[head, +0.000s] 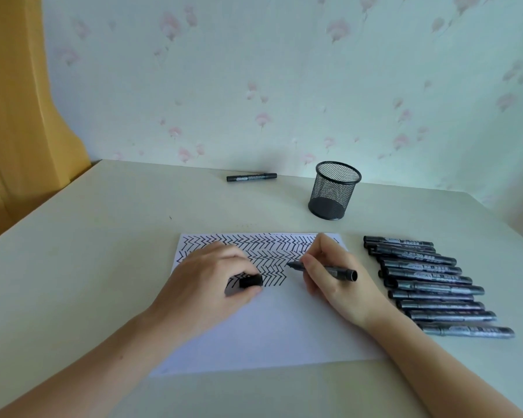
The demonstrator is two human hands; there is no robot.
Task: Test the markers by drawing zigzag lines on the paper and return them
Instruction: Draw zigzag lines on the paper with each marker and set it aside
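At the left of the frame the left hand (212, 276) lay flat on the paper (272, 333), pinning it, with its fingers curled around a black cap (250, 280), and that cap sat right over the lower rows of zigzag lines (254, 251) that filled the sheet's upper half. Centre frame, the marker (323, 269) was uncapped, tip pointing left and meeting the paper just at the right edge of the inked rows, so I'd say the drawing step was the one in hand. The right hand (332, 273) was closed around the barrel in a writing grip, its heel resting on the sheet. Up at the top centre a lone marker (251, 177) lay by the wall, and right of it stood a mesh pen cup (334, 190), which looked empty from here. Over at the right edge a row of capped markers (429, 282) lay side by side on the table (103, 267), well apart from the cup. Next, by my reckoning: finish the zigzag, bring cap and tip together squarely, press it home, then set the pen back.
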